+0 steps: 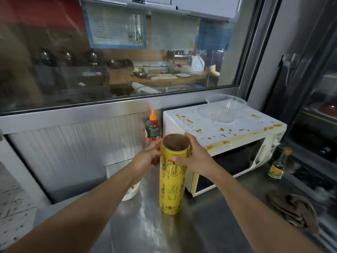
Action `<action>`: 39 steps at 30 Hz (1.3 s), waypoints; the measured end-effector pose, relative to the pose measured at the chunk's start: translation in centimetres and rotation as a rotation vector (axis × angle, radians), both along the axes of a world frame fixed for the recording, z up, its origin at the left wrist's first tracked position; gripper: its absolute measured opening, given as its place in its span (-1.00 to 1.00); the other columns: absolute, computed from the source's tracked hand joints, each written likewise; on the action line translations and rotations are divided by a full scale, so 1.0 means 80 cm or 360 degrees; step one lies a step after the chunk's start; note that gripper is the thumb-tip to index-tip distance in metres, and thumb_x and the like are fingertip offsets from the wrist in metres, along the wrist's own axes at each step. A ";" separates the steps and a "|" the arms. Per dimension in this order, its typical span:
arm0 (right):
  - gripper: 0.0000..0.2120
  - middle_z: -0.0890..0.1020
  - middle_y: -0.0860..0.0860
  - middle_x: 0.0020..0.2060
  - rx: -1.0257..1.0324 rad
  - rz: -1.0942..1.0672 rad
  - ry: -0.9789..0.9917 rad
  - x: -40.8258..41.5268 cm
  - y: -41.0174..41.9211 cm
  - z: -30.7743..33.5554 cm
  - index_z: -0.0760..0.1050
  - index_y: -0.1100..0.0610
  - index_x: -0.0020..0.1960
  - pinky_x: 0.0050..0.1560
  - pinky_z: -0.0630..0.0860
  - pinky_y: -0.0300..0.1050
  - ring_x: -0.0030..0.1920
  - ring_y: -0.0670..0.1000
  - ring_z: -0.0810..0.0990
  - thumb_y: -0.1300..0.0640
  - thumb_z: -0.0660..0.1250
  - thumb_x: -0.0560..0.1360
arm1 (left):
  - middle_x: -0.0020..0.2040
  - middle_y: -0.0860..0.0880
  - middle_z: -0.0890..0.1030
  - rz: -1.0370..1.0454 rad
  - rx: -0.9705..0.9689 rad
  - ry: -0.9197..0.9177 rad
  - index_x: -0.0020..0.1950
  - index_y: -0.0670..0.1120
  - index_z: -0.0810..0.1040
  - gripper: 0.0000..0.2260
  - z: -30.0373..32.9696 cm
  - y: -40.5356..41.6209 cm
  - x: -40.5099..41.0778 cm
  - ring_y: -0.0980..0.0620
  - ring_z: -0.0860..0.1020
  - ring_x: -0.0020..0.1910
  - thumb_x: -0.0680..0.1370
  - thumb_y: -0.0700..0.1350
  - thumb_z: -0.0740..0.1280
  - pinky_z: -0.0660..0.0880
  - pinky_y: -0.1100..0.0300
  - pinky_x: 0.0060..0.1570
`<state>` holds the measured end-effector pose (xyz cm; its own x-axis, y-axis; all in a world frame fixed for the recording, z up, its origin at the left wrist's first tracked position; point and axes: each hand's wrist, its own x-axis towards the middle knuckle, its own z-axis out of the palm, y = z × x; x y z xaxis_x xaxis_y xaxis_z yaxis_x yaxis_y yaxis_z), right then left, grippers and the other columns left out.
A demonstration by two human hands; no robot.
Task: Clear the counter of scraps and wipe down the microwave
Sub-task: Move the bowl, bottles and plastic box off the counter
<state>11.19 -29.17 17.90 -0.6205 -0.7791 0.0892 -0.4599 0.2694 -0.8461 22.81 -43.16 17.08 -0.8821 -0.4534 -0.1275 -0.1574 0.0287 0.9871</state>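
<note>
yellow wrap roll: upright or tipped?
Upright: the yellow wrap roll stands on end on the counter, open core up, both hands at its top.

Roll (171,181) blocks microwave (224,132) front-left; bare counter (209,225) right of roll.

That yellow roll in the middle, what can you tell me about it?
The yellow roll is a tall tube of what looks like cling film wound on a brown cardboard core, open and hollow at the top. It has red lettering and a green circle. It stands upright on the steel counter, just in front of the microwave. The left hand and right hand grip its top.
</note>
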 end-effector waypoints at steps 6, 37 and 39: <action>-0.18 0.38 -0.08 0.35 0.0078 -0.0120 -0.0094 -0.004 -0.012 0.004 0.07 0.02 0.51 0.33 0.37 -0.06 0.34 -0.05 0.36 -0.04 0.44 0.40 | 0.25 0.06 0.52 -0.0244 -0.0133 0.0019 0.41 0.12 0.26 -0.21 -0.048 -0.019 -0.014 0.05 0.49 0.25 0.26 -0.18 0.51 0.49 0.10 0.17; -0.36 0.50 -0.31 -0.05 -0.0048 -0.0168 0.0285 -0.007 -0.185 0.103 0.36 -0.10 0.21 -0.03 0.46 -0.34 -0.02 -0.29 0.49 0.06 0.59 0.23 | 0.04 0.16 0.56 0.0242 -0.0521 0.0438 0.29 0.12 0.27 -0.13 0.000 -0.171 -0.045 0.20 0.58 -0.01 0.08 -0.03 0.61 0.56 0.28 -0.13; -0.38 0.52 -0.27 -0.01 -0.0054 -0.0158 0.0286 -0.011 -0.213 0.102 0.37 -0.06 0.21 0.00 0.46 -0.32 0.01 -0.24 0.51 0.07 0.58 0.24 | 0.04 0.17 0.55 0.0298 -0.0545 0.0423 0.27 0.12 0.28 -0.13 0.004 -0.197 -0.047 0.15 0.58 0.01 0.04 0.03 0.59 0.58 0.08 -0.04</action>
